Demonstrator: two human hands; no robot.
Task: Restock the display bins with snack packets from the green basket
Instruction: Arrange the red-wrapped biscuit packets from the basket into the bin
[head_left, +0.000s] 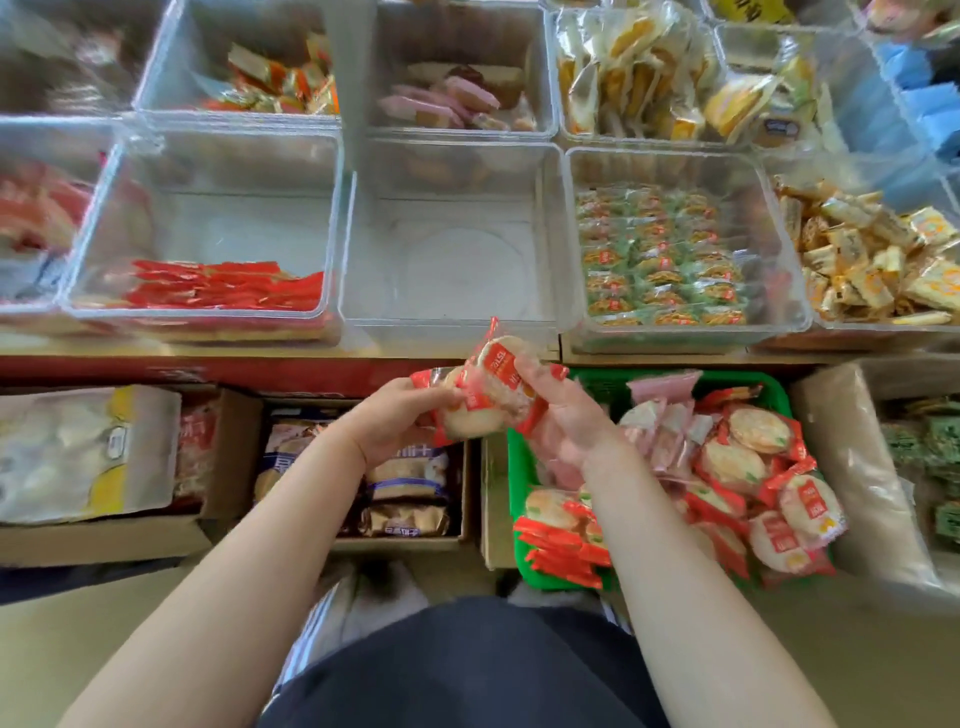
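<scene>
A small stack of red-and-white rice cracker packets (485, 387) is held between both hands, just below the front edge of the display shelf. My left hand (400, 421) grips the stack from the left and my right hand (558, 415) from the right. The green basket (517, 467) sits low at the right, heaped with more red cracker packets (748, 483) and some pink ones (660, 410). Directly above the hands is a clear bin (452, 249) with nothing in it. The clear bin to its left (208, 228) holds a thin layer of red packets (228, 286).
Other clear bins hold green-orange packets (660, 260), yellow snacks (878, 254), pink cakes (447, 98) and orange sweets (280, 83). Open cardboard boxes (405, 488) of packaged goods sit under the shelf at left. A plastic-lined box (872, 467) stands right of the basket.
</scene>
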